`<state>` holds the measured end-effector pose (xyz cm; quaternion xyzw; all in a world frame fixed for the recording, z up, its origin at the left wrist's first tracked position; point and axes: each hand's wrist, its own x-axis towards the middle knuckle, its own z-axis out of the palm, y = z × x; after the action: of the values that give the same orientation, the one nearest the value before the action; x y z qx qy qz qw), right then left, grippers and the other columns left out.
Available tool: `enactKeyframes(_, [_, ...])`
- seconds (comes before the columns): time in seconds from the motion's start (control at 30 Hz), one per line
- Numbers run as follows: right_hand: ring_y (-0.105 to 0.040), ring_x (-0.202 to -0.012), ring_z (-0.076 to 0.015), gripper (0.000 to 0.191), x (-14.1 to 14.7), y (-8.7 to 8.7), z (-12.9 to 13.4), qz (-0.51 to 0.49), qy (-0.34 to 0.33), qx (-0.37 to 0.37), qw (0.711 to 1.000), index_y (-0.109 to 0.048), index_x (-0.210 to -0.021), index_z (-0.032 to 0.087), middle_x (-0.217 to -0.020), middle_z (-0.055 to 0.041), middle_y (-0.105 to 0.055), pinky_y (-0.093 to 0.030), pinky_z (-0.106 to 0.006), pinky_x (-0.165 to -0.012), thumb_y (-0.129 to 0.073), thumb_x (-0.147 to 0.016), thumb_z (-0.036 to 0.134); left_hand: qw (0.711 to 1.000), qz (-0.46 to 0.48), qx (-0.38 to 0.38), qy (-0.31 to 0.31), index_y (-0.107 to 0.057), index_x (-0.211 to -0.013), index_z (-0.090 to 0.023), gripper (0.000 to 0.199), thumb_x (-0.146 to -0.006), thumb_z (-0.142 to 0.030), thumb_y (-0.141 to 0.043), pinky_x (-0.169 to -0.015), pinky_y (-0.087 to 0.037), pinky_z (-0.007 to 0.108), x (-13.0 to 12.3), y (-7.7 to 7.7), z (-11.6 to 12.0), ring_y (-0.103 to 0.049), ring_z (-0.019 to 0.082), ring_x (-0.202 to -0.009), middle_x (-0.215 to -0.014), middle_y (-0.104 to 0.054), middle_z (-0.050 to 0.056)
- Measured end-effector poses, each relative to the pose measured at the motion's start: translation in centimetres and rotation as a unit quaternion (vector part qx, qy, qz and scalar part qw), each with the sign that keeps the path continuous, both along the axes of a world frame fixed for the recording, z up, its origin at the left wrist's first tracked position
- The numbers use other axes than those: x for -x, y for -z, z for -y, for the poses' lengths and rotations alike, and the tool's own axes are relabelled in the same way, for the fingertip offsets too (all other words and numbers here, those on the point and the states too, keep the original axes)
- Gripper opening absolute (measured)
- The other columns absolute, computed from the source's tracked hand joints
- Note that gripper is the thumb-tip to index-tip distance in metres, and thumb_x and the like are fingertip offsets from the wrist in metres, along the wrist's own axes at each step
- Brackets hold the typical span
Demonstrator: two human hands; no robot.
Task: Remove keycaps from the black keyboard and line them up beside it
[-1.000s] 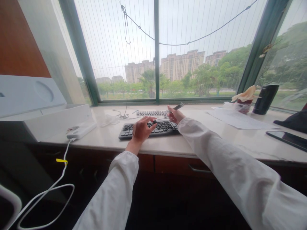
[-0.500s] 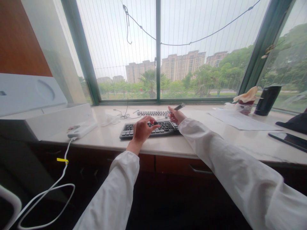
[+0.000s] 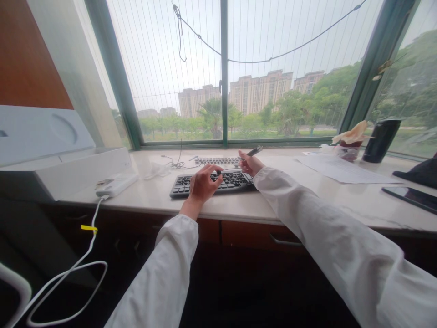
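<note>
My left hand [image 3: 203, 183] is over the left-middle part of a black keyboard [image 3: 177, 190] on the white counter. Its thumb and index finger are pinched on a small black keycap [image 3: 219, 173]. To its right, above the keyboard's right end, my right hand [image 3: 250, 164] is closed round a dark pen-like tool [image 3: 254, 151]. The tool's pale end points up and right, and its other end is hidden by the fingers. Behind the keyboard lie rows of small dark keycaps [image 3: 218, 161].
A thin cable [image 3: 177, 164] and clear plastic [image 3: 155, 170] lie left of the keycaps. At the left are a white power strip [image 3: 114, 186] and an open white box [image 3: 85, 166]. Paper [image 3: 337, 169], a phone [image 3: 411, 198] and a black cup [image 3: 380, 141] occupy the right.
My left thumb and index finger have closed together on the keycap, where a gap showed before. My right hand stays nearly in place with the tool.
</note>
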<state>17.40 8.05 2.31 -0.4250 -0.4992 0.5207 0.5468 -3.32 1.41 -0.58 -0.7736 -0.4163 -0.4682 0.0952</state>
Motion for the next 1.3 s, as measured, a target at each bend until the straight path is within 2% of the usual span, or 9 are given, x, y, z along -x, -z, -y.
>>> enactKeyframes(0.33, [-0.031, -0.035, -0.0059, 0.039, -0.2, 0.2, -0.4, -0.003, -0.01, -0.002, 1.0, -0.038, -0.076, 0.023, -0.048, 0.0054, -0.047, -0.024, -0.019, -0.033, -0.062, -0.08, 0.054, 1.0, 0.0, 0.019, -0.007, -0.065, -0.104, -0.029, 0.025, -0.08, -0.025, -0.059, -0.064, -0.045, 0.024, 0.0, 0.1, -0.2, -0.056, 0.009, -0.055, -0.099, -0.07, -0.005])
enactKeyframes(0.57, [-0.031, -0.034, -0.0066, 0.038, 0.0, 0.1, -0.2, -0.005, -0.012, -0.003, 1.0, -0.038, -0.075, 0.023, -0.047, 0.0052, -0.046, -0.022, -0.02, -0.031, -0.062, -0.081, 0.052, 0.999, -0.007, 0.046, 0.021, -0.06, -0.115, -0.034, 0.037, -0.079, -0.024, -0.059, -0.062, -0.047, 0.022, 0.0, -0.1, 0.0, -0.059, 0.01, -0.057, -0.106, -0.07, -0.008])
enactKeyframes(0.77, [-0.031, -0.034, -0.0061, 0.03, 0.4, -0.2, 0.5, -0.004, -0.018, 0.007, 1.0, -0.039, -0.076, 0.022, -0.046, 0.0056, -0.046, -0.023, -0.018, -0.032, -0.058, -0.087, 0.043, 0.998, -0.009, 0.055, 0.026, -0.058, -0.116, -0.035, 0.038, -0.079, -0.025, -0.059, -0.062, -0.047, 0.022, 0.0, -0.2, 0.1, -0.059, 0.009, -0.055, -0.107, -0.07, -0.007])
enactKeyframes(1.0, [-0.032, -0.034, -0.0055, 0.027, 0.6, -0.1, 0.7, 0.025, -0.049, 0.005, 0.998, -0.04, -0.077, 0.021, -0.046, 0.0057, -0.044, -0.026, -0.016, -0.032, -0.056, -0.088, 0.04, 0.998, -0.006, 0.053, 0.03, -0.059, -0.115, -0.035, 0.037, -0.08, -0.024, -0.059, -0.062, -0.048, 0.022, 0.0, -0.2, 0.1, -0.059, 0.009, -0.055, -0.106, -0.07, -0.008])
enactKeyframes(1.3, [-0.033, -0.034, -0.0055, 0.031, 0.3, 0.5, 0.0, 0.048, -0.074, -0.005, 0.996, -0.039, -0.08, 0.022, -0.047, 0.0061, -0.047, -0.024, -0.016, -0.032, -0.06, -0.085, 0.045, 0.997, -0.004, 0.059, 0.045, -0.059, -0.115, -0.034, 0.038, -0.079, -0.023, -0.06, -0.061, -0.048, 0.022, 0.0, -0.2, 0.2, -0.059, 0.008, -0.055, -0.107, -0.071, -0.007])
